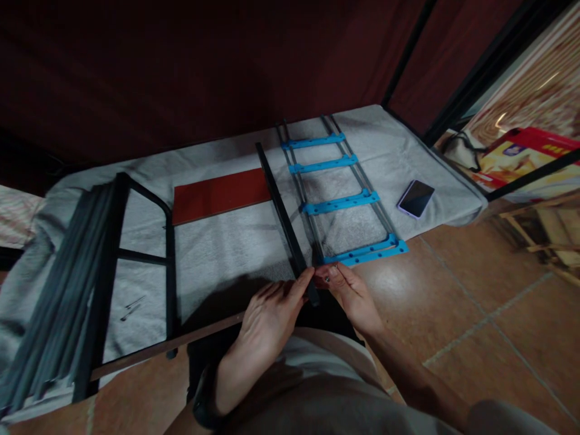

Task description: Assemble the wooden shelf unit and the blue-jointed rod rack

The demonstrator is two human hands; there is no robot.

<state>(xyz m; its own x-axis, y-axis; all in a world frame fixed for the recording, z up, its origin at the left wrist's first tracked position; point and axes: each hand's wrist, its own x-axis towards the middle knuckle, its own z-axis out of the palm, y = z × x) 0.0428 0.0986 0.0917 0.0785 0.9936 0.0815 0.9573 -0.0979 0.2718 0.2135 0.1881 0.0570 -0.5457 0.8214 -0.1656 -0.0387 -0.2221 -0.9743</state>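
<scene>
My left hand (270, 309) is closed around the near end of a long, narrow black bar (285, 220), which points away from me over the grey cloth. Beside that end, my right hand (352, 296) pinches a small shiny metal fastener (327, 279), too small to tell its exact kind. The fingertips of both hands nearly meet at the bar's end. Just beyond my right hand lies a rack of dark rods joined by blue crosspieces (342, 202). A reddish-brown board (222, 194) lies flat left of the bar.
A black metal frame (170, 278) stands at the left, next to a bundle of dark grey tubes (67, 290). Small thin metal pieces (131, 309) lie on the grey cloth (226, 254) inside the frame. A phone (415, 198) rests at the right, with a red and yellow box (525, 160) beyond.
</scene>
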